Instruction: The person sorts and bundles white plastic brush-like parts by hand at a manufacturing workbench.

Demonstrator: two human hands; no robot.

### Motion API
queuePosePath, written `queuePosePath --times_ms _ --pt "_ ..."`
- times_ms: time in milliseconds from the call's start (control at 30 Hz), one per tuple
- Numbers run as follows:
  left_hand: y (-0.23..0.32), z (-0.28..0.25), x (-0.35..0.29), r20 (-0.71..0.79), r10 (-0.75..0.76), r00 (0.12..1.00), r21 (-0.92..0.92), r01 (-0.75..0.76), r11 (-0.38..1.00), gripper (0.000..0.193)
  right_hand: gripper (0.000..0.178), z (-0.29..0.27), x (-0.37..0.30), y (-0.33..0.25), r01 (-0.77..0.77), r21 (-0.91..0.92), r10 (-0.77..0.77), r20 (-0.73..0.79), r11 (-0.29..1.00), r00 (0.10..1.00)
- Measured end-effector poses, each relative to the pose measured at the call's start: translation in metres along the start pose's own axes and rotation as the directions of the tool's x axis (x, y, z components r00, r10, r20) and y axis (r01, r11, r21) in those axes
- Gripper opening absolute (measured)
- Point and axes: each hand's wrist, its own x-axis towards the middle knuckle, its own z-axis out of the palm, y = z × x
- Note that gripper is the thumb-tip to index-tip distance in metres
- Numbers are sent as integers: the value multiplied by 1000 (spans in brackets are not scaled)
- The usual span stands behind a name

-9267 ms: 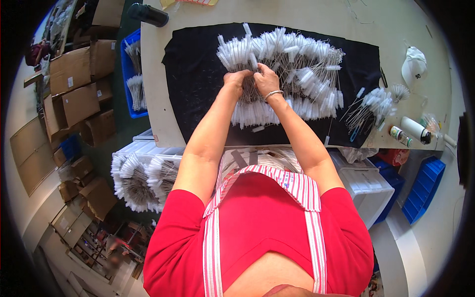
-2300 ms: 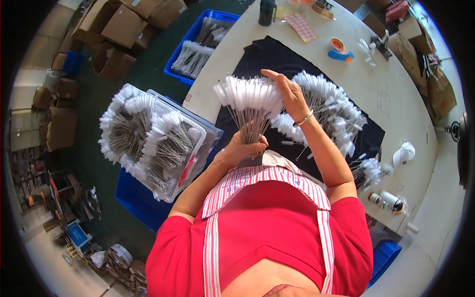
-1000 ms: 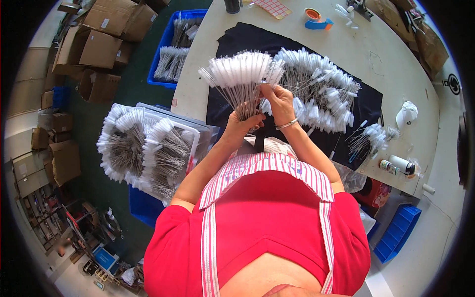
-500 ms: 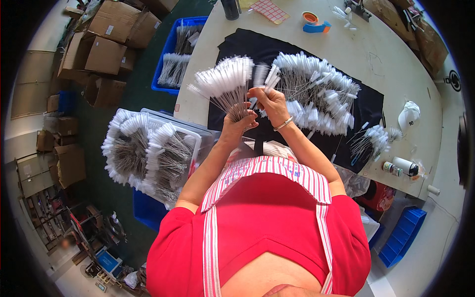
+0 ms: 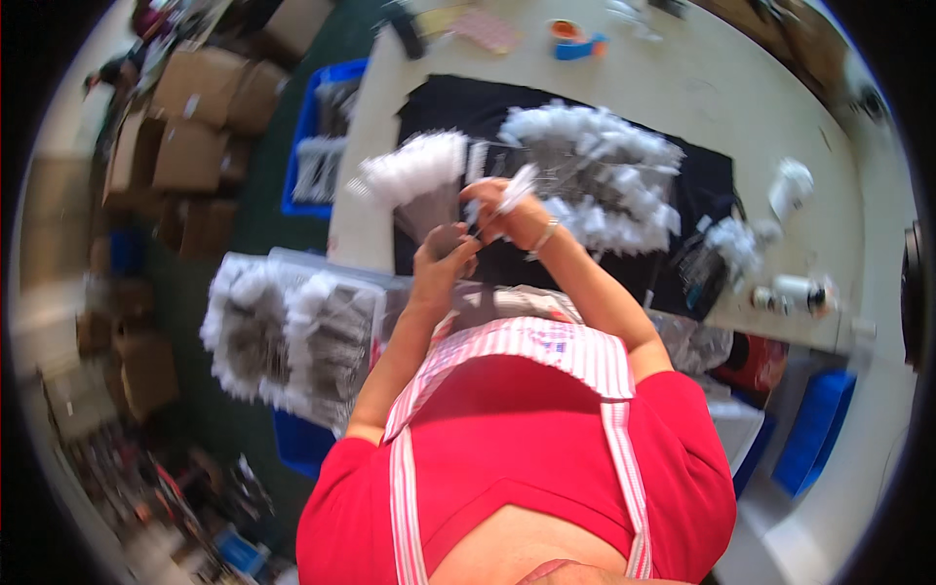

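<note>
My left hand (image 5: 441, 263) is closed around the wire stems of a fanned bundle of white-bristled brushes (image 5: 419, 174), heads pointing away from me. Just to its right, my right hand (image 5: 515, 216) is pinched on a few more brushes (image 5: 518, 188), their white heads slanting up past the fingers. Motion blurs these, and I cannot tell how many there are. The hands are close together over a black cloth (image 5: 444, 109). Beyond my right hand, a large pile of the same brushes (image 5: 595, 161) lies on the cloth.
A crate heaped with brushes (image 5: 292, 327) stands left of my arm. Another blue crate (image 5: 304, 146) sits past the table's left edge. On the pale table (image 5: 673, 83) are a tape dispenser (image 5: 577, 44), a small brush bunch (image 5: 726, 249) and a white bottle (image 5: 799, 291). Cardboard boxes (image 5: 195, 88) are stacked at left.
The whole view has shifted and blurred. Both hands have come slightly nearer my body, and the brushes in my right hand now lean to the right, over the back of the hand.
</note>
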Motion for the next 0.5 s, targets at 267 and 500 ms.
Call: queuePosePath --times_ms 267,500 --pt "-5 20 -3 165 -235 958 -223 268 937 33 26 -8 -24 34 360 -77 -365 -316 930 876" --pt "-9 95 -19 417 -367 832 -11 408 913 31 24 -153 -118 17 808 11 -6 -1000 590 18"
